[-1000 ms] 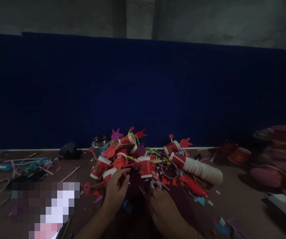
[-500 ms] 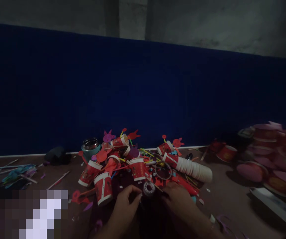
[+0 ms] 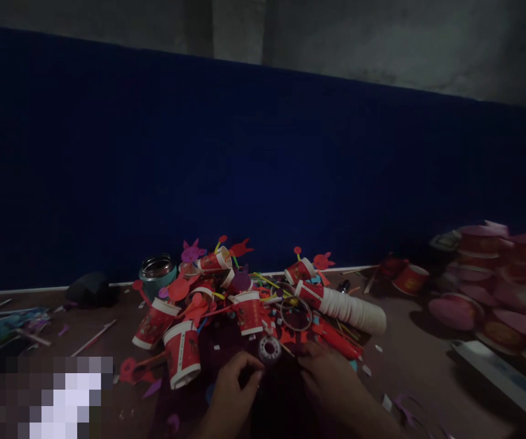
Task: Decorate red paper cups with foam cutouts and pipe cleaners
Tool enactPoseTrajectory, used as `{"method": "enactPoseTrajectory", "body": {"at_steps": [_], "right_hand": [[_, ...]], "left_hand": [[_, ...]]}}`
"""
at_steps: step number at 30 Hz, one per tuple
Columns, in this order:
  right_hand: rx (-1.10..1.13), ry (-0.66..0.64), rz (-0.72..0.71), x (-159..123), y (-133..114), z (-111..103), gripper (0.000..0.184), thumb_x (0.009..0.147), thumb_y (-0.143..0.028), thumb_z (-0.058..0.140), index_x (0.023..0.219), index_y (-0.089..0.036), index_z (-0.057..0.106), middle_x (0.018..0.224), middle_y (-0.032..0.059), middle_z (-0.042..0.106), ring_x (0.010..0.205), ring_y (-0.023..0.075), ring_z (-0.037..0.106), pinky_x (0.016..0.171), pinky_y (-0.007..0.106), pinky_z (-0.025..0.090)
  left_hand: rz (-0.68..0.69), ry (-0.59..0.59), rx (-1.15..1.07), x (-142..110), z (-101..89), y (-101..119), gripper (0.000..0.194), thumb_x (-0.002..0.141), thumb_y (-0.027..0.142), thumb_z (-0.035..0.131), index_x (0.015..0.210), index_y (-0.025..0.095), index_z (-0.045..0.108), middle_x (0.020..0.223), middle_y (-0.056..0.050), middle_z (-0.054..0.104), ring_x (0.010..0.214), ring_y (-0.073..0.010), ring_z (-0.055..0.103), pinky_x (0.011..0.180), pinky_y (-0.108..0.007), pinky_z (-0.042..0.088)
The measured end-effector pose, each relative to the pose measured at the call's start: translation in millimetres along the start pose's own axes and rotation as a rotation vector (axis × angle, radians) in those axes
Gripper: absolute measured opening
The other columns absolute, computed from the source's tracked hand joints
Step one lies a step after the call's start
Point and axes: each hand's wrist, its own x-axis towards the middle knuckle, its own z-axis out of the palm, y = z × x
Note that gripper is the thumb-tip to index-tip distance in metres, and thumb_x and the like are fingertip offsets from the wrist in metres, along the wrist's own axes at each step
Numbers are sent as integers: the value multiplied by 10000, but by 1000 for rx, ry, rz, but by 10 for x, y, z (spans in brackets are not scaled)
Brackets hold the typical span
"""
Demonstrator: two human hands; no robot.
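Observation:
My left hand (image 3: 239, 384) is low in the middle, its thumb and forefinger pinched together; anything between the tips is too small to make out. Across a dark gap, my right hand (image 3: 326, 377) has its fingers curled inward. A thin pale stick (image 3: 285, 349) ends near its fingertips, but whether they grip it is unclear. Just beyond and between both hands lies a roll of tape (image 3: 270, 360). Red paper cups, one tilted (image 3: 183, 353) left of my left hand and another (image 3: 248, 312) behind the tape, carry printed patterns.
A stack of nested paper cups (image 3: 354, 311) lies on its side beyond my right hand, near a hoop (image 3: 310, 315). A teal flask (image 3: 157, 283) stands back left. Pink and red tubs (image 3: 480, 268) pile up at right. A blue partition (image 3: 263, 158) closes the back.
The view has shifted slightly, so the items on the table appear a little further left. Both hands keep nearly the same pose beside the tape roll.

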Motion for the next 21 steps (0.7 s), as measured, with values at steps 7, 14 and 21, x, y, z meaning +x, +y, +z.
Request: {"method": "enactPoseTrajectory", "body": {"at_steps": [7, 14, 21], "right_hand": [[-19, 45, 24, 36, -103, 64, 215, 768, -123, 468, 713, -156, 673, 831, 83, 663, 794, 202, 605, 687, 282, 380], [567, 189, 70, 105, -24, -32, 188, 705, -128, 448, 601, -171, 599, 690, 24, 624, 668, 156, 563, 621, 240, 388], [1206, 0, 151, 322, -268, -73, 281, 699, -379, 568, 542, -155, 632, 476, -20, 541, 460, 110, 445, 476, 232, 321]], "left_hand": [[-20, -11, 3, -5, 11, 2, 110, 740, 224, 505, 732, 190, 609, 750, -23, 656, 760, -184, 598, 722, -270, 430], [-35, 66, -143, 35, -30, 31, 102, 727, 264, 556, 726, 192, 628, 739, -24, 644, 756, -194, 586, 714, -276, 436], [10, 165, -373, 117, -69, -27, 158, 701, 344, 632, 708, 190, 665, 836, -37, 624, 832, -192, 573, 753, -266, 432]]}}
